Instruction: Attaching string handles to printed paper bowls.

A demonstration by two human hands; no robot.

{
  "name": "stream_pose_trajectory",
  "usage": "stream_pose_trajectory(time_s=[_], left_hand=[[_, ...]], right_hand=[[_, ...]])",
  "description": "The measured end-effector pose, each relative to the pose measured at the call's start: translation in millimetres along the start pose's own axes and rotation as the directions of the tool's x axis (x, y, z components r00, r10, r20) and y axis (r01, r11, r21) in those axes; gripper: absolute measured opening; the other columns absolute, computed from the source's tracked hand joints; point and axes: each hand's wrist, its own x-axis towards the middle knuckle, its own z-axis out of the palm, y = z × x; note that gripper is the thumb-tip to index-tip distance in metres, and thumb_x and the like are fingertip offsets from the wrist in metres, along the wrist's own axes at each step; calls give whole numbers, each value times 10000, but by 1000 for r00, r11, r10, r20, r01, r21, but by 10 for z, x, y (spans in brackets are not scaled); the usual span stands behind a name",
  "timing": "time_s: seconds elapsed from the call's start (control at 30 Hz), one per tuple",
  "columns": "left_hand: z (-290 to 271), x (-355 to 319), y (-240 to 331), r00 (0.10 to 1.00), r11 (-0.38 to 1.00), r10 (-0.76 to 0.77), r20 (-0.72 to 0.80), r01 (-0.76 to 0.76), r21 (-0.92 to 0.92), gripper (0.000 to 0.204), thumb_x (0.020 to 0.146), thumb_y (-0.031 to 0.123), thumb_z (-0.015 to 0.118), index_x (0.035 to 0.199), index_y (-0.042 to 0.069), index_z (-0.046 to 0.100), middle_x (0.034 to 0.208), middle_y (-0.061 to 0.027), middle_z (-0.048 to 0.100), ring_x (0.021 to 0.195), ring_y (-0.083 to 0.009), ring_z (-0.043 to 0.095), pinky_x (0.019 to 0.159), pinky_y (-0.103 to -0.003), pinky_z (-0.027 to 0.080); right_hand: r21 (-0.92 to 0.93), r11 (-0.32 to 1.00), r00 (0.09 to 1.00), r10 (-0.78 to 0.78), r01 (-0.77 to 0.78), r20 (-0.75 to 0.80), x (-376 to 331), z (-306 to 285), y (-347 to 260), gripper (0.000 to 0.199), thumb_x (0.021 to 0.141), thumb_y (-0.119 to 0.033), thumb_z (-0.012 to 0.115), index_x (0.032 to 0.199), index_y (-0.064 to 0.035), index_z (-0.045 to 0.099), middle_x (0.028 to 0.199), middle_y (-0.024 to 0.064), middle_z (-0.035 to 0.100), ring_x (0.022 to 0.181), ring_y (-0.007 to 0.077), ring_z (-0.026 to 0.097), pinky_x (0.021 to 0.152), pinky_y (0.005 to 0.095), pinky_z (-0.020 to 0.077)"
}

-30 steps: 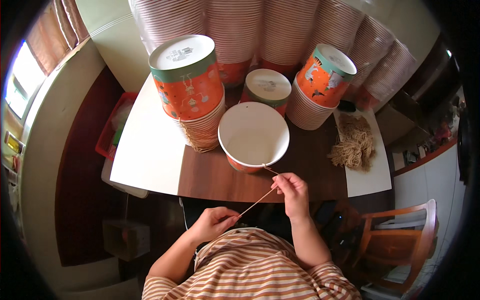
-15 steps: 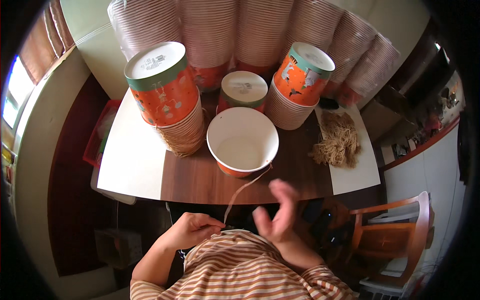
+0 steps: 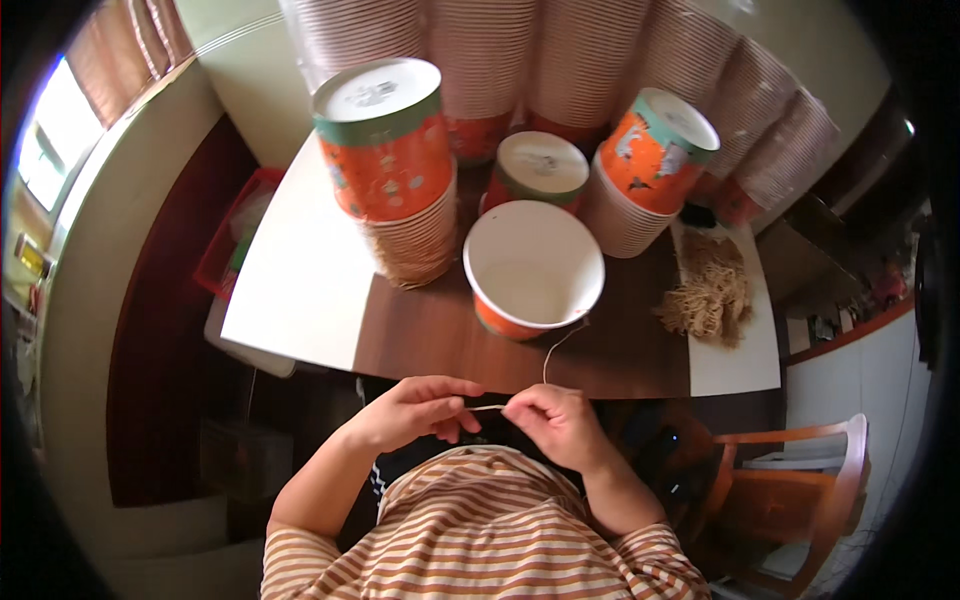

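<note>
A white-lined paper bucket (image 3: pixel 535 265) with an orange outside stands mouth up near the table's front edge. From the right side of its rim a thin tan string (image 3: pixel 551 352) runs down to my right hand (image 3: pixel 556 425), which pinches it between thumb and fingers. A short stretch of the string spans from there to my left hand (image 3: pixel 425 412). That hand closes on the string with thumb and forefinger, its other fingers loosely curled. Both hands are in front of the table edge, close to my striped shirt.
Upturned orange-and-green bucket stacks stand at left (image 3: pixel 395 150), middle (image 3: pixel 545 165) and right (image 3: pixel 650 160). Tan strings wrap the left stack's lower part. A bundle of tan string (image 3: pixel 712 295) lies on the right. Tall wrapped bucket stacks (image 3: pixel 580 70) line the back; a wooden chair (image 3: pixel 780 490) stands at lower right.
My right hand, spread and empty before, has come down and taken hold of the string. My left hand has moved up and right. The whole view has shifted slightly.
</note>
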Motion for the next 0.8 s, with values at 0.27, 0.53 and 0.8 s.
stream_pose_trajectory(time_s=[0.27,0.53,0.8], left_hand=[[-60,27,-230,985,967,-143,95,159,-198,333,982,259,512,1174,-3,588,923,-117,685,743,-123,623,702,-233,500],[-69,-59,-237,994,995,-98,43,98,5,214,942,182,593,1008,-6,671,832,-61,685,714,-98,627,639,-226,509],[158,-214,60,1000,864,-15,-12,19,503,177,896,150,620,971,6,689,760,-49,680,684,-96,625,616,-250,511]], right_hand=[[33,998,999,45,-44,-16,-42,-71,85,105,868,-105,678,834,-10,648,709,29,633,633,79,557,577,221,443],[26,999,999,31,-32,13,-82,-141,151,98,846,-91,697,853,-9,642,734,53,632,616,89,569,557,230,448],[-223,934,954,-244,280,177,-32,-67,-121,525,739,-160,740,1217,-33,565,1223,139,566,1156,285,535,1031,444,366]])
